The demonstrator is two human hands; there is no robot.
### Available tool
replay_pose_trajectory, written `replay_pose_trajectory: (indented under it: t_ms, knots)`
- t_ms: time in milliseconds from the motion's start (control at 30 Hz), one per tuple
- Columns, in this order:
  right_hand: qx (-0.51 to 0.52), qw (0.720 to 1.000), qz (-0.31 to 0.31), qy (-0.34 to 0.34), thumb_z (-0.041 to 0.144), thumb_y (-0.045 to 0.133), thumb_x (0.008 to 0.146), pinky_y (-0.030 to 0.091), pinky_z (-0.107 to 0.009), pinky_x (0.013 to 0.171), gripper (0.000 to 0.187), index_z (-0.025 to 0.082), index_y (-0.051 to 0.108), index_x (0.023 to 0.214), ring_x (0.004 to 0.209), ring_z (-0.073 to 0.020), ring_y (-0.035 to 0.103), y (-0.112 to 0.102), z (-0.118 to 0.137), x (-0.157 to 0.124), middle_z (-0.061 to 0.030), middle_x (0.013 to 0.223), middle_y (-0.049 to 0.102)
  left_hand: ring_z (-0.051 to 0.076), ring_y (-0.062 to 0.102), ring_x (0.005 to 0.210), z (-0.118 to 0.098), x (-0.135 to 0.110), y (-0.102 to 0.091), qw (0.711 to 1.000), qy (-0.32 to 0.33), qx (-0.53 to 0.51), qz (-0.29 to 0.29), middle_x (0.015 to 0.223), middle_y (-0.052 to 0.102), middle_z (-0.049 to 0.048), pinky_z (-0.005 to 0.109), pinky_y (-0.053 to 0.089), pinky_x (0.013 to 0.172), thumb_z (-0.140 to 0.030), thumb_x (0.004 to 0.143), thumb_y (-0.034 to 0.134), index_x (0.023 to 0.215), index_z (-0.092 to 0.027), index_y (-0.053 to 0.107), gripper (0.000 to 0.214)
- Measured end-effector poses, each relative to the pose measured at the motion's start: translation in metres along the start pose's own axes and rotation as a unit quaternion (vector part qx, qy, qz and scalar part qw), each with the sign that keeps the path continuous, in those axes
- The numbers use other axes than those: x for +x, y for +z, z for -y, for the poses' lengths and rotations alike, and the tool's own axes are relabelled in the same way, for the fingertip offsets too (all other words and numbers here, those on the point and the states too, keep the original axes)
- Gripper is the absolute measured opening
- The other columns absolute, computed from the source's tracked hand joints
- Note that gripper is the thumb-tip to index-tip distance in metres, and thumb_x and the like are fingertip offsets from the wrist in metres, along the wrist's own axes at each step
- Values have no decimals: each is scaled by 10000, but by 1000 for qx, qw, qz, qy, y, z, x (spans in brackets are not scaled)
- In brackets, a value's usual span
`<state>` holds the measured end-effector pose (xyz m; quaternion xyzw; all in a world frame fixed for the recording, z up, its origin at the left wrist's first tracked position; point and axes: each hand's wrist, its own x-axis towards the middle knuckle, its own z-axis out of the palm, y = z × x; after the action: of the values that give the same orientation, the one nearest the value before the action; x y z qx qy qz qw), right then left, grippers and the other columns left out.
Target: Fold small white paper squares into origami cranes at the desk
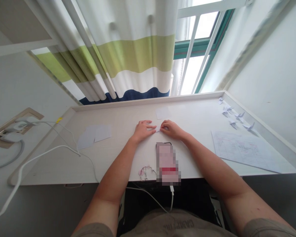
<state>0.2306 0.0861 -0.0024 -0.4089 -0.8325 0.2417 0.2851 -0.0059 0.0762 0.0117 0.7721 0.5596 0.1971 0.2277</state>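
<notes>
A small piece of folded white paper (158,129) lies on the desk between my two hands. My left hand (144,130) rests on the desktop with its fingers spread, its fingertips at the paper's left edge. Curled around the right side of the paper, my right hand (172,129) pinches it; the fingers hide part of it. Just beyond the hands is a flat white paper sheet (162,114). A phone (166,161), its screen blurred out, lies nearer to me with a charging cable (172,194) plugged into it.
Several folded paper cranes (239,116) stand at the back right, above a written sheet (241,149). Blank paper pieces (102,133) lie to the left. A beaded strap (146,171) sits by the phone. White cables (64,146) run from the wall socket (13,128) across the desk's left side.
</notes>
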Motion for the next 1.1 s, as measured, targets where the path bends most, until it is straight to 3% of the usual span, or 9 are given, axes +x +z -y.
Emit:
replay_pose_trajectory:
  t_ms: [333, 700, 967, 1100]
  knots:
    - [-14, 999, -34, 30, 204, 658, 883, 539, -403, 926, 139, 214, 726, 762, 967, -243, 663, 9, -2, 5, -75, 958, 730, 352, 469, 1403, -2, 0, -1, 1000, -2, 1, 5, 1488, 638, 3, 571, 325, 1274, -448, 909, 752, 1136, -383, 843, 253]
    - [3, 999, -21, 47, 221, 667, 891, 545, -396, 883, 148, 212, 754, 772, 929, -239, 664, 4, 1, 5, -79, 960, 734, 355, 488, 1382, 0, 2, 7, 1000, -10, 1, -25, 1457, 656, 22, 562, 361, 1260, -456, 891, 787, 1110, -355, 853, 250]
    - [16, 1000, 14, -7, 278, 745, 912, 526, -436, 976, 76, 235, 805, 894, 1036, -257, 658, -2, -2, 0, -83, 1050, 722, 352, 475, 1403, -2, 1, 7, 1000, -12, 1, -23, 1471, 647, 18, 564, 337, 1267, -439, 897, 773, 1131, -359, 846, 258]
    - [12, 1000, 9, -4, 268, 744, 913, 517, -450, 985, 84, 233, 785, 848, 1040, -263, 646, 0, -3, 1, -81, 1036, 722, 328, 483, 1403, -4, 1, 8, 999, -21, 6, -26, 1464, 653, 6, 517, 357, 1262, -425, 894, 773, 1135, -358, 843, 260]
